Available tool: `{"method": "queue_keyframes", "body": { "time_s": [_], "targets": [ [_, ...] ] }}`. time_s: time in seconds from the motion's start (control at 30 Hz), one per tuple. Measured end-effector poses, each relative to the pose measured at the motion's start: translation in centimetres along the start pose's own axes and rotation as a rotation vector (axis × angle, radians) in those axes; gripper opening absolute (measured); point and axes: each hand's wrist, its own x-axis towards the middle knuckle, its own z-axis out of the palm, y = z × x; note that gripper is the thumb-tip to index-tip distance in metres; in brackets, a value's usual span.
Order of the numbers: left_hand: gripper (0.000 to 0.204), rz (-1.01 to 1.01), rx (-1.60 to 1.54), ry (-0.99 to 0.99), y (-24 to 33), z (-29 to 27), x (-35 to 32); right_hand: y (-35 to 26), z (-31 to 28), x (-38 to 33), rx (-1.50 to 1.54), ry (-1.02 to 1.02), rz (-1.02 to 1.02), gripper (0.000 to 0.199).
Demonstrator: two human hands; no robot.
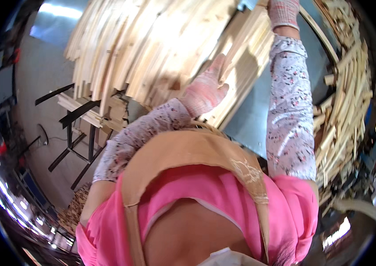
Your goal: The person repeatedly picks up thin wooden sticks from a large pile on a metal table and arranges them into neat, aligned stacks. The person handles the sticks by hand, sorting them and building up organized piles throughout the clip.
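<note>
**Gloved hands on a stack of wooden slats**

The left hand (205, 91), gloved, lies flat with fingers pressed together against the wooden slats (152, 44), which fan out toward 12 o'clock. The right hand (283, 12), at 1 o'clock, reaches the stack's upper edge; its grip cannot be told. More slats (345, 93) are heaped at 3 o'clock, beside a grey table (254, 119)

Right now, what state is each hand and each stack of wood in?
Left hand in pink knit glove: open, flat against the pale wooden slats.
Right hand in pink knit glove: raised on the same slats; grip cannot be told.
Large stack of pale wooden slats: piled on a black metal stand.
Loose wood strips: heaped at right.
</note>
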Motion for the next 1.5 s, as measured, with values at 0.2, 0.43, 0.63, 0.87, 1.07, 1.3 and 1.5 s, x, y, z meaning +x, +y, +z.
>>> {"method": "queue_keyframes", "body": {
  "time_s": [0.2, 0.43, 0.63, 0.87, 1.07, 1.3, 1.5],
  "targets": [
    [0.064, 0.056, 0.528, 0.577, -12.2, -9.0, -2.6, 10.0, 12.8, -8.9, -0.759, -0.408, 0.026, 0.086],
    [0.081, -0.177, 0.673, 0.818, -14.6, -23.9, -5.8, 14.8, 23.5, -11.9, -1.068, -0.592, 0.312, 0.093],
    [0.093, -0.319, 0.488, 0.571, -21.9, -39.3, -1.5, 13.7, 23.1, -18.6, -1.061, -0.86, 0.355, 0.109],
    [0.087, 0.025, 0.318, 0.299, -25.7, -38.2, -2.1, 16.2, 23.1, -22.3, -0.817, -0.566, 0.334, 0.065],
    [0.077, 0.155, -0.035, 0.658, -28.2, -35.3, -6.4, 17.4, 25.1, -23.2, -0.605, -0.573, 0.344, 0.033],
    [0.068, 0.077, -0.416, 1.105, -31.1, -42.9, -28.1, 13.7, 44.9, -31.5, -0.542, -1.037, 0.034, 0.039],
    [0.069, 0.127, -0.472, 1.394, -48.5, -46.1, -48.0, 15.0, 64.7, -50.1, -0.397, -1.51, 0.055, 0.052]
  ]
}}
